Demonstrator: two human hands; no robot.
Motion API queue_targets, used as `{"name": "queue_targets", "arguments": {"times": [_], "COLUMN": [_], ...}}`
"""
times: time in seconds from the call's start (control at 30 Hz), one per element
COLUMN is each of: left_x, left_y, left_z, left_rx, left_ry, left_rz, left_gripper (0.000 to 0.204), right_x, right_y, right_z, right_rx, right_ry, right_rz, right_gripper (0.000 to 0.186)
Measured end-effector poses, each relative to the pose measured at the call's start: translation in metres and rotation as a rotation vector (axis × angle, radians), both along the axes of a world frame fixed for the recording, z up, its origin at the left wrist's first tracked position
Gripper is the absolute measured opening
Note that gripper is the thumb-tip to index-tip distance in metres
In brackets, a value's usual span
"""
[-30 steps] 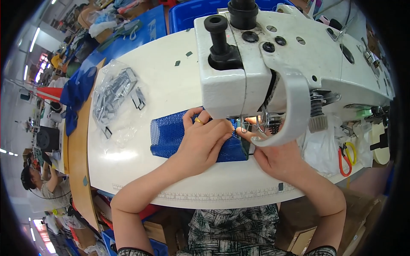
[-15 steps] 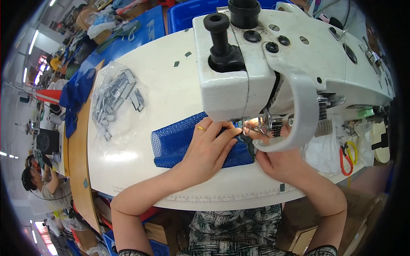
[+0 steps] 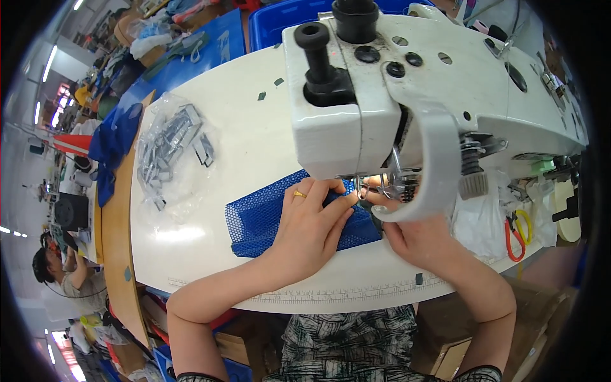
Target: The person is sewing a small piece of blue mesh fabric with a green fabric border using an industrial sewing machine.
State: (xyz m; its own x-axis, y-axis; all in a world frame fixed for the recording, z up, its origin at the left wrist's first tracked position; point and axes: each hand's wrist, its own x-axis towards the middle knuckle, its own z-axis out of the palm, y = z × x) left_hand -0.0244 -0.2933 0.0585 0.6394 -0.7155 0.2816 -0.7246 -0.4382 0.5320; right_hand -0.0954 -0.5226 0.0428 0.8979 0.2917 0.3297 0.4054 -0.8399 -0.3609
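My left hand [image 3: 312, 229] presses and pinches a piece of blue mesh fabric [image 3: 248, 223], its fingertips right beside the needle and presser foot [image 3: 361, 190] of a white sewing machine [image 3: 328, 140]. The fabric lies at a slant on the white table, with a darker strip at its right end. My right hand [image 3: 417, 235] is at that right end, its fingers curled in under the machine head, partly hidden by the curved white guard [image 3: 439, 184], so what they hold is unclear. A gold ring is on my left hand.
A clear bag of metal buckles [image 3: 175, 146] lies left, red-yellow scissors [image 3: 514, 235] and white plastic [image 3: 477, 216] right. A blue bin [image 3: 273, 22] stands behind. A co-worker [image 3: 63, 274] works at the far left beside a wooden edge and blue cloth [image 3: 111, 153].
The mesh piece has turned, its left end lower and its top edge more slanted. My left hand has shifted slightly right, its thumb nearer the needle. The right hand stays at the machine.
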Motion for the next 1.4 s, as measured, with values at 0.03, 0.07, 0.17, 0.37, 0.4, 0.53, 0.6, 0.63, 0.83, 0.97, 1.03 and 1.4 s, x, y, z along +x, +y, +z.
{"name": "queue_targets", "arguments": {"times": [0.03,0.07,0.17,0.37,0.4,0.53,0.6,0.63,0.83,0.97,1.03,1.4], "left_x": [0.001,0.002,0.003,0.006,0.008,0.016,0.017,0.017,0.015,0.022,0.030,0.023], "left_y": [0.000,0.000,0.000,-0.002,-0.001,0.009,0.009,0.009,0.006,-0.013,-0.020,-0.038], "left_z": [0.000,0.000,0.000,-0.007,-0.008,0.004,0.009,0.009,0.021,0.032,0.032,0.036], "left_rx": [0.009,0.018,0.005,-0.082,-0.084,-0.113,-0.115,-0.103,0.037,0.228,0.223,0.075], "left_ry": [-0.013,-0.027,-0.041,-0.079,-0.079,-0.071,-0.104,-0.108,0.035,-0.041,0.089,0.878], "left_rz": [0.005,0.011,0.000,-0.002,-0.002,-0.118,-0.186,-0.248,-0.101,0.000,0.030,0.465], "left_gripper": [0.024,0.023,0.023,0.018,0.018,0.012,0.011,0.010,0.014,0.026,0.027,0.013], "right_x": [0.001,0.002,0.002,0.003,0.003,-0.005,-0.006,-0.006,-0.009,-0.013,-0.012,-0.016], "right_y": [0.000,0.000,0.000,0.001,0.000,0.002,0.006,0.006,0.004,0.015,0.018,0.024], "right_z": [0.000,0.001,0.001,0.003,0.002,0.005,0.008,0.010,0.005,0.002,0.001,0.001], "right_rx": [0.003,0.032,0.030,-0.024,-0.011,0.060,0.111,0.108,0.085,0.086,0.090,0.088], "right_ry": [-0.002,0.002,-0.005,-0.040,-0.064,-0.073,-0.104,-0.104,-0.157,-0.306,-0.343,-0.383], "right_rz": [-0.003,0.002,0.004,0.001,0.009,0.070,0.160,0.164,0.286,0.186,0.170,0.214], "right_gripper": [0.041,0.039,0.037,0.038,0.037,0.032,0.026,0.026,0.024,0.025,0.026,0.024]}}
